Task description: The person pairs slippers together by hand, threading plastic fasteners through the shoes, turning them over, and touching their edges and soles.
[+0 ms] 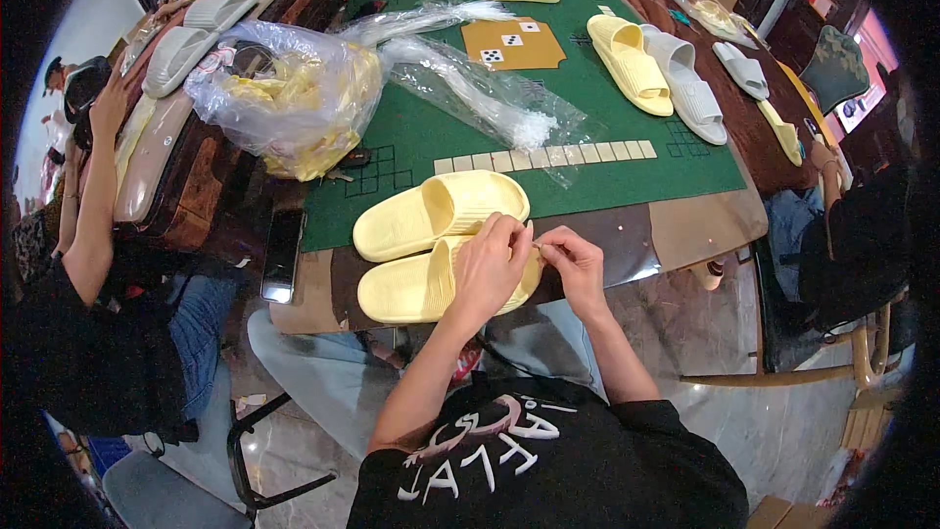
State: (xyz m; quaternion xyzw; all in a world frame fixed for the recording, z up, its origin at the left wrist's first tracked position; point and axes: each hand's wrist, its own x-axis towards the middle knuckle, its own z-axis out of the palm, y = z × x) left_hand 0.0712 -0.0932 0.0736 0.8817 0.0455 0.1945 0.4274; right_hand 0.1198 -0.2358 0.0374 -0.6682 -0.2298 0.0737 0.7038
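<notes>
Broadly, the bench fills the middle of the view, a dark wooden top carrying a green felt mat with white grid squares printed near its corners. On the mat's left part lies a big crumpled clear plastic bag, round and puffed, with yellow pieces showing through it. A second clear plastic bag, long and flat, stretches from it toward the middle, its end bunched white. Beyond it sits a tan square plate with small white tiles on it, and below the long bag a straight row of pale tiles lies along the mat. To the right, a yellow slipper and a pale grey slipper lie side by side.

At the near edge two pale yellow slippers lie parallel: the farther slipper on the mat's rim, the nearer slipper on the bare wood, just beside it. The left hand rests over the nearer slipper's right end, fingers curled. The right hand is just beside it, fingers pinched together at the left hand's fingertips; whatever they pinch is too small to tell. A dark phone lies at the bench's left edge.
</notes>
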